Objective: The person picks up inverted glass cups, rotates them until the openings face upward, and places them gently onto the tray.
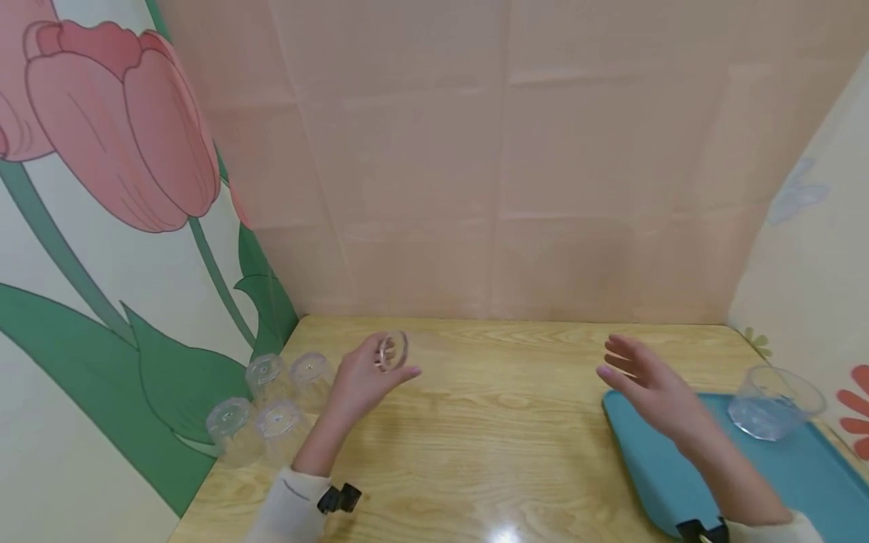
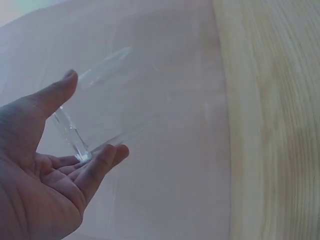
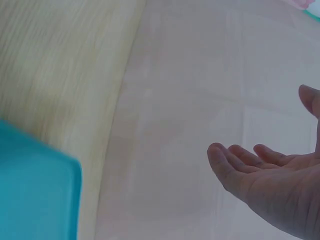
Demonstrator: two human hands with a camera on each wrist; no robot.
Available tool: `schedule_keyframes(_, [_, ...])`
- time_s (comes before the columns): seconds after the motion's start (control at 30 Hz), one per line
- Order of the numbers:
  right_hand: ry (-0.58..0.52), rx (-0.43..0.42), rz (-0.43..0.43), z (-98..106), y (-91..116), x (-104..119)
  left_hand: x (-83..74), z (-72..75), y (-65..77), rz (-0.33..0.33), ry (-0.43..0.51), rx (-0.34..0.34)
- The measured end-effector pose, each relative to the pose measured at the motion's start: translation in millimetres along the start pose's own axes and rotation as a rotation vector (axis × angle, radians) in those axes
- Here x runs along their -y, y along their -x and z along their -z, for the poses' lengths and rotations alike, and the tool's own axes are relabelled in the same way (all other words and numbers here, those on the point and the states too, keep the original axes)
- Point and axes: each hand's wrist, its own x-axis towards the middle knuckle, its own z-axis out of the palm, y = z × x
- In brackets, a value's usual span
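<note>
A clear cup (image 1: pixel 394 352) is held up above the table by my left hand (image 1: pixel 356 385). In the left wrist view the thumb lies on one side of the cup (image 2: pixel 72 132) and the fingers on the other; its transparent walls are faint. My right hand (image 1: pixel 655 392), holding nothing, hovers over the far left part of a blue tray (image 1: pixel 645 467). Its fingers are extended and the thumb stands apart from them in the right wrist view. Another clear cup (image 1: pixel 770 411) stands upright on the tray, right of the right hand.
Several clear cups (image 1: pixel 268 377) stand upside down together at the table's left side, beside the left forearm. The wooden table (image 1: pixel 489 430) meets a pink cloth backdrop (image 1: pixel 475 188) at the back. Walls with painted flowers flank both sides.
</note>
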Motion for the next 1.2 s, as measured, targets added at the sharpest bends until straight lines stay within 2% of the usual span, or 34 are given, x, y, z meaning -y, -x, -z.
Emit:
schedule_keyframes(0.2, [-0.104,0.061,0.002,-18.8,-1.0,4.7,-1.7,-8.6,4.1,-0.057,0.140,0.028])
schedule_keyframes(0.4, [-0.187,0.102,0.010,-38.1,-4.1,7.6,-8.0,-15.6,8.9,-0.072,0.246,0.074])
schedule_keyframes(0.67, [-0.263,0.105,0.030,-54.4,-7.5,16.1,-15.0,-24.3,13.7,-0.083,0.421,0.138])
schedule_keyframes(0.8, [-0.333,0.094,0.048,-63.2,-9.5,20.7,-16.7,-28.6,14.7,-0.116,0.447,0.150])
schedule_keyframes(0.97, [-0.408,0.087,0.045,-71.1,-10.5,26.9,-19.1,-32.0,14.5,-0.117,0.462,0.149])
schedule_keyframes(1.2, [-0.499,0.131,0.059,-79.9,-12.0,34.4,-27.0,-36.0,18.3,-0.107,0.581,0.185])
